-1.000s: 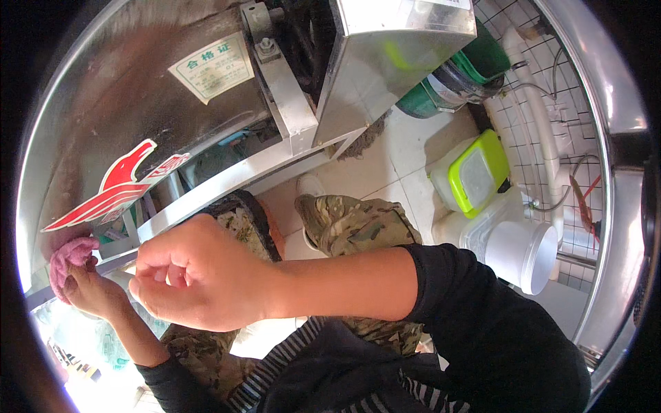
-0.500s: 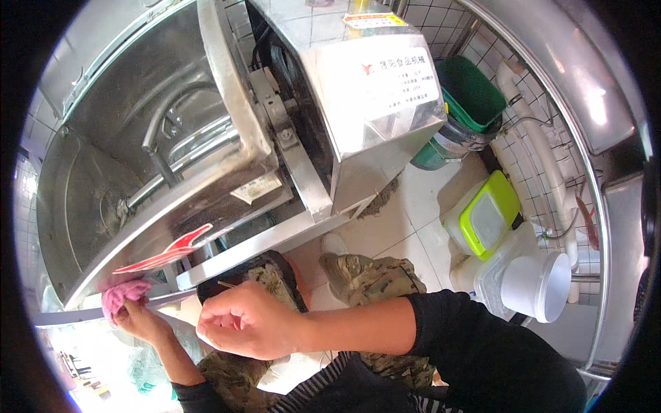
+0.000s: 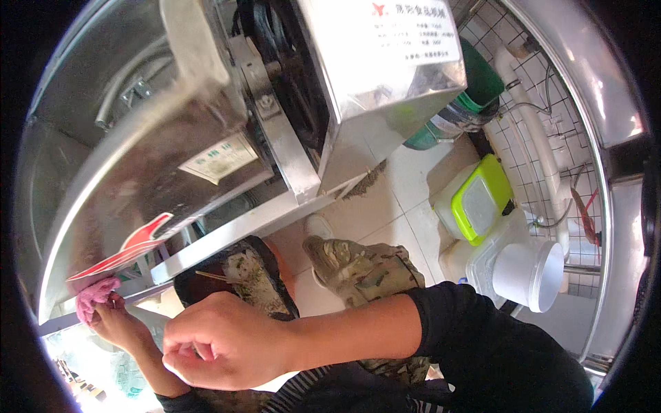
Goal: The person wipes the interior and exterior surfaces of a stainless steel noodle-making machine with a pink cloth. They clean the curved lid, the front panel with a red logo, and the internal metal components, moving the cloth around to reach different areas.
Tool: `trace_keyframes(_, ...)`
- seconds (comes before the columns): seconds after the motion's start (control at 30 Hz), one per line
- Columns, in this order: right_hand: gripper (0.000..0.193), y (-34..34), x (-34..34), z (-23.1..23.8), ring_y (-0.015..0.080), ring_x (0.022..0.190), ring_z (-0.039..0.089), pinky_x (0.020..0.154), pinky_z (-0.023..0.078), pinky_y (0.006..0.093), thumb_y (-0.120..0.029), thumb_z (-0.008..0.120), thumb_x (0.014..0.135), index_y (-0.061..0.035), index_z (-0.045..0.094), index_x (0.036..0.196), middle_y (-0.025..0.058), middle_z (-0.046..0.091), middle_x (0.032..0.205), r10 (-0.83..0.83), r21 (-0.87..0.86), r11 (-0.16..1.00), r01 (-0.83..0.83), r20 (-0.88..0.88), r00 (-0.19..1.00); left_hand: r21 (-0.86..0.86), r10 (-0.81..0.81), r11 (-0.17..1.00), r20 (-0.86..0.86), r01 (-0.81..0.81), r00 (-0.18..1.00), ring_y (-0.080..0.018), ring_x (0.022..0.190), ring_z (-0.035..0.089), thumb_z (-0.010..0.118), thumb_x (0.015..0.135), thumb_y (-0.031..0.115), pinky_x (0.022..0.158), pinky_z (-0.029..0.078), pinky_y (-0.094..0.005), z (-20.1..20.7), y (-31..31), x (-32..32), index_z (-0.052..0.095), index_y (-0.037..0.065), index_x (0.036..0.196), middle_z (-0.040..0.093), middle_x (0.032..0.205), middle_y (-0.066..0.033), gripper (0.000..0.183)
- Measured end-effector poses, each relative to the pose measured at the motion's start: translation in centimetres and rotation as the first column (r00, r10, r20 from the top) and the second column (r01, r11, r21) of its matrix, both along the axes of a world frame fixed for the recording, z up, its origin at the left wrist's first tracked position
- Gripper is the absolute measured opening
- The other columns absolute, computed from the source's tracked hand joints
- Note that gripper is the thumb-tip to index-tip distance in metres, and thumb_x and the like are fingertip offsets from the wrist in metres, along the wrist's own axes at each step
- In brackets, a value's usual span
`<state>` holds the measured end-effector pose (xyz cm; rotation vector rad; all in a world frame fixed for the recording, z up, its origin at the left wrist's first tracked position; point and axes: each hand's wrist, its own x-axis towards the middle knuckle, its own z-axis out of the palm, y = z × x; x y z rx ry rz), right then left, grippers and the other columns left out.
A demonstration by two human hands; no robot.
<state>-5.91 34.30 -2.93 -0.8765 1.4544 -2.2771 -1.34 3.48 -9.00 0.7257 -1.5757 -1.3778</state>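
Note:
A crumpled pink cloth (image 3: 95,297) is in my left hand (image 3: 122,326), whose fingers are closed round it. The cloth presses against the lower edge of a large stainless steel mixing machine (image 3: 227,113), just below a red mark on its side. My right hand (image 3: 231,342) hangs in front of the machine, curled into a loose fist, and nothing shows inside it. Its forearm crosses from the right in a pushed-up black sleeve. Under the machine's frame, close beyond my right hand, sits a black tray (image 3: 288,292) with messy scraps and a thin stick in it.
A green bin (image 3: 482,76) stands by the tiled wall at the far right. Nearer are a container with a lime-green lid (image 3: 478,199) and a white bucket (image 3: 525,279). Metal rails (image 3: 585,138) run along the right. My leg in camouflage trousers (image 3: 372,272) is on the tiled floor.
The view has shifted, so the machine looks larger and farther left. Both hands are lower and farther left in the picture. The cloth stays in my left hand against the machine's edge.

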Motion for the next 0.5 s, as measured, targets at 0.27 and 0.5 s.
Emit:
trace_keyframes(0.27,0.018,0.0,-0.1,0.4,0.0351,0.066,0.070,0.059,0.054,0.0422,-0.016,0.070,0.086,-0.0006,0.066,0.077,0.0169,0.068,0.070,0.056,0.099,0.993,-0.060,0.046,0.997,0.245,0.028,0.967,0.144,-0.063,0.989,-0.0102,0.076,0.056,0.058,0.103,0.012,0.068,0.046,-0.0237,-4.0,1.1,-0.3,0.061,0.008,0.109,0.066,0.097,-0.0027,0.008)
trace_keyframes(0.5,0.014,0.1,0.3,0.2,0.0347,0.066,0.070,0.059,0.053,0.0420,-0.014,0.071,0.084,-0.0022,0.066,0.078,0.0156,0.068,0.070,0.029,0.041,0.999,-0.030,0.034,0.999,0.016,-0.033,0.999,0.109,0.031,0.994,-0.0111,0.079,0.059,0.060,0.104,0.015,0.069,0.045,-0.0248,-2.6,0.2,-0.1,0.061,0.006,0.108,0.067,0.097,-0.0031,0.010)
